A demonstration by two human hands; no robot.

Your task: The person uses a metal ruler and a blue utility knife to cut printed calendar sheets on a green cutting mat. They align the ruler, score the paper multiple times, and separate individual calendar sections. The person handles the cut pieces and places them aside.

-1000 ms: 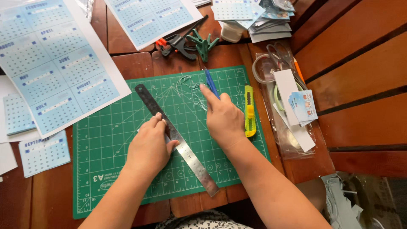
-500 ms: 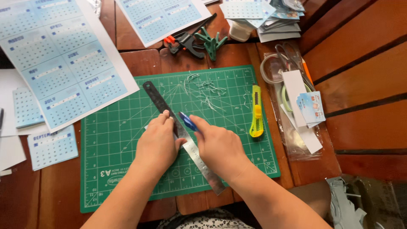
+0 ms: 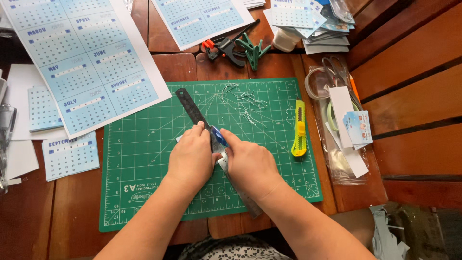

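Hands at ruler on cutting mat

Sheets of glossy paper printed with pale blue calendar grids (image 3: 82, 62) lie flat at far left on the brown slatted wooden table (image 3: 77, 212). Green gridded cutting mat (image 3: 139, 159) sits centre, matte, rectangular, its near edge overhanging the table edge. Left hand (image 3: 191, 158) presses palm-down, fingers flat, on a long, narrow metal ruler (image 3: 192, 110) laid diagonally across the mat. Right hand (image 3: 250, 166) is closed around a blue-handled cutter (image 3: 219, 136), tip against the ruler's edge just beside the left fingertips. Thin curled paper slivers (image 3: 248, 103) are scattered on the mat's upper part. Yellow plastic utility knife (image 3: 300, 129) lies untouched near the mat's right border. Clear plastic bag (image 3: 337, 120) of oddments lies rightmost.
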